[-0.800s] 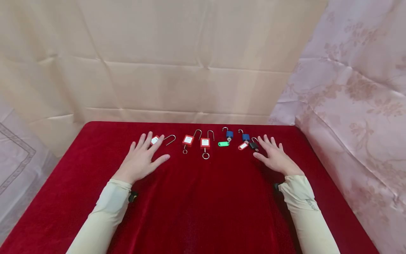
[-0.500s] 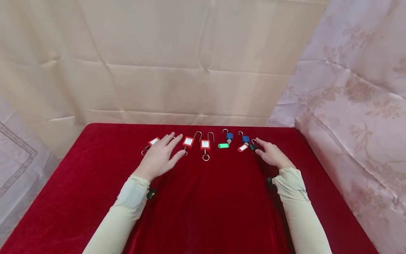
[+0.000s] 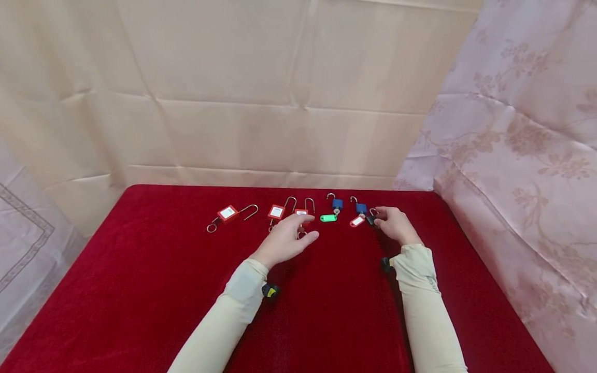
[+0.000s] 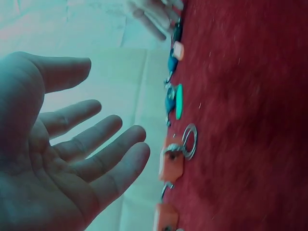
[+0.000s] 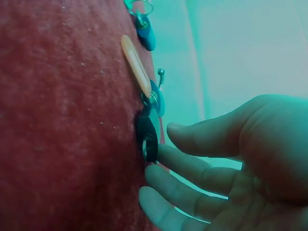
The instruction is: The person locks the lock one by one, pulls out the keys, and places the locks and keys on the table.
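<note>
My right hand (image 3: 395, 226) is at a small black padlock (image 5: 146, 129) with a raised shackle. In the right wrist view its fingertips reach the padlock's edge, while the thumb stays apart from it. Over the middle of the row hovers my left hand (image 3: 285, 241), fingers spread and holding nothing. It partly covers a red padlock (image 3: 301, 212) and its key ring. Left of that lie a second red padlock (image 3: 275, 211) and a third red padlock (image 3: 227, 213), both with open shackles. Two blue padlocks are between the hands, one (image 3: 338, 204) beside a green tag (image 3: 328, 218).
The other blue padlock (image 3: 361, 208) has a red-rimmed tag (image 3: 357, 221) and lies close to the black one. A red velvet cloth (image 3: 326, 311) covers the table. Behind it hangs a beige curtain (image 3: 233, 134); a floral cloth (image 3: 522, 155) hangs on the right.
My left hand has swept right, from the leftmost red padlock to the rightmost one, uncovering the first. My right hand has moved slightly left, its fingers drawing in at the black padlock.
</note>
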Action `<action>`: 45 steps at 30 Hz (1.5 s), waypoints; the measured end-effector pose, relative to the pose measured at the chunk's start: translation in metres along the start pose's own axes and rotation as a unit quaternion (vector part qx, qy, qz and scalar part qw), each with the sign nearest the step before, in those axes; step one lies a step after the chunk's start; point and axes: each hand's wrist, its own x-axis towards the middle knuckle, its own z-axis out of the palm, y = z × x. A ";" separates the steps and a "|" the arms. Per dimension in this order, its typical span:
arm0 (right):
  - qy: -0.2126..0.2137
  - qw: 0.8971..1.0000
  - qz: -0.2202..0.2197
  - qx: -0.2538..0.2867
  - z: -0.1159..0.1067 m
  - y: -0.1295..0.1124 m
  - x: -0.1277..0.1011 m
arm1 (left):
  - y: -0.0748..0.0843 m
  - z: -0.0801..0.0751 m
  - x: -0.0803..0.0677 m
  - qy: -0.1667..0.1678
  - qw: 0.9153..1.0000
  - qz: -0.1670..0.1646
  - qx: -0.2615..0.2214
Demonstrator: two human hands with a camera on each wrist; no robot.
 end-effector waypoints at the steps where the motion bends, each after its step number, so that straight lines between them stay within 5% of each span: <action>1: 0.001 1.000 0.000 -0.008 0.002 -0.001 0.000 | 0.001 0.003 0.000 -0.006 1.000 -0.004 -0.007; 8: 0.008 0.997 -0.021 -0.077 0.009 -0.006 0.002 | 0.002 0.021 -0.003 -0.042 0.999 -0.008 -0.019; 12: -0.007 0.997 -0.022 -0.069 0.009 -0.008 0.002 | 0.003 0.026 -0.002 -0.054 0.998 -0.009 -0.018; 19: -0.091 0.995 0.019 0.026 0.008 -0.018 -0.001 | 0.005 0.031 0.000 -0.070 0.997 -0.019 0.004; 25: -0.116 0.987 0.046 0.099 0.013 -0.033 -0.003 | 0.004 0.031 0.002 -0.074 0.997 -0.018 0.024; 31: -0.125 0.977 0.023 0.172 0.023 -0.054 -0.004 | -0.005 0.024 0.001 -0.067 0.997 -0.036 0.001; 38: -0.125 0.953 0.000 0.277 0.034 -0.084 -0.007 | -0.019 0.008 0.000 -0.040 0.997 -0.048 -0.033; 45: -0.123 0.917 -0.015 0.380 0.039 -0.104 -0.014 | -0.020 -0.008 -0.001 -0.018 0.995 -0.070 -0.070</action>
